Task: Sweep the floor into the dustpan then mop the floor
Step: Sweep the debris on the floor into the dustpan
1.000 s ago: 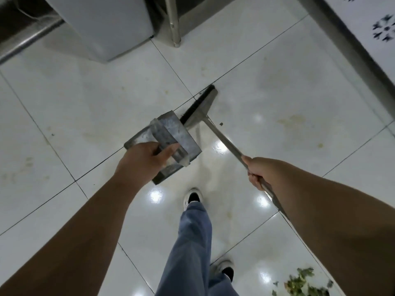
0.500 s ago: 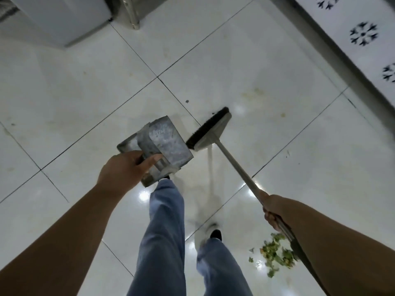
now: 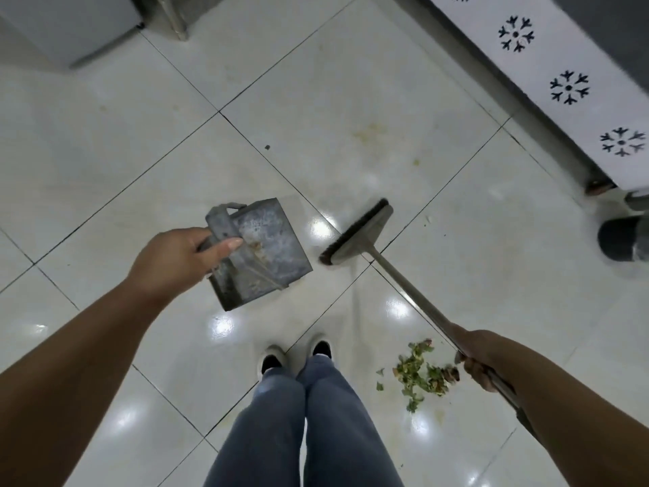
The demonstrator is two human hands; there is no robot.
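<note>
My left hand (image 3: 175, 258) grips the handle of a grey metal dustpan (image 3: 267, 247) and holds it above the white tiled floor (image 3: 351, 100). My right hand (image 3: 481, 356) grips the metal shaft of a broom (image 3: 361, 237), whose dark-bristled head hangs just right of the dustpan. A small pile of green and brown leaf scraps (image 3: 423, 372) lies on the floor beside my right hand, to the right of my feet. A few tiny specks dot the tiles farther ahead.
My legs in blue jeans (image 3: 302, 416) stand at the bottom centre. A white cloth with black snowflake marks (image 3: 548, 75) runs along the right. A dark round object (image 3: 621, 240) sits at the right edge. A grey cabinet (image 3: 70, 22) and metal leg (image 3: 172, 15) stand at the top left.
I have stepped back and turned right, so the leaf pile has come fully into view. Dustpan and broom moved along with my hands, both grips unchanged.
</note>
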